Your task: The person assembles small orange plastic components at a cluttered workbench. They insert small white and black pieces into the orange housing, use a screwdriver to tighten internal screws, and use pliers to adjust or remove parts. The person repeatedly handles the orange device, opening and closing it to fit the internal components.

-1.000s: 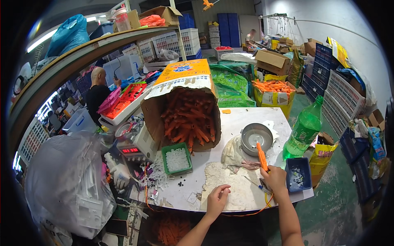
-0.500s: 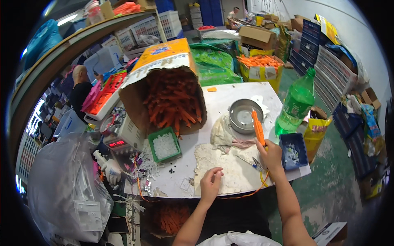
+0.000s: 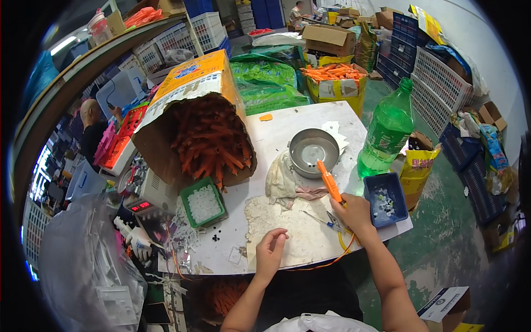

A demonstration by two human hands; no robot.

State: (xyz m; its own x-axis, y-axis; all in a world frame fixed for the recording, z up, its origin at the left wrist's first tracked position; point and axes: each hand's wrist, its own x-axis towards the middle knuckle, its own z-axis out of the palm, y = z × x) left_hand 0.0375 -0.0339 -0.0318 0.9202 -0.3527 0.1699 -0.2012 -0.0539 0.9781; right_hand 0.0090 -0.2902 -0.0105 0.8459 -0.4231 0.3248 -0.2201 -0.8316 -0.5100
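Note:
My right hand [image 3: 357,214] is closed around an orange stick-shaped plastic piece [image 3: 329,182]. Its far tip overlaps the near rim of a round metal bowl [image 3: 298,145], which has small pale bits inside. Below this hand lie pliers or a similar tool with blue-and-yellow handles [image 3: 338,226] and an orange cord [image 3: 326,262]. Over the worn pale mat [image 3: 298,249], my left hand [image 3: 270,255] has its fingers curled and thumb close to the index tip; whatever is between them, if anything, is too small to see. A crumpled cloth [image 3: 281,180] lies beside the bowl.
A tipped carton [image 3: 194,83] of orange pieces stands left of the bowl. A green tray [image 3: 222,212] holds translucent bits; a blue tray [image 3: 402,206] holds small parts. At the right stands a green bottle [image 3: 387,127]. Small parts [image 3: 185,235] are scattered at left. Someone [image 3: 91,124] sits beyond.
My view has shifted, moving the scene leftward. The orange piece's tip has drawn back toward me, from over the bowl's inside to its near rim. My left hand keeps its curled shape.

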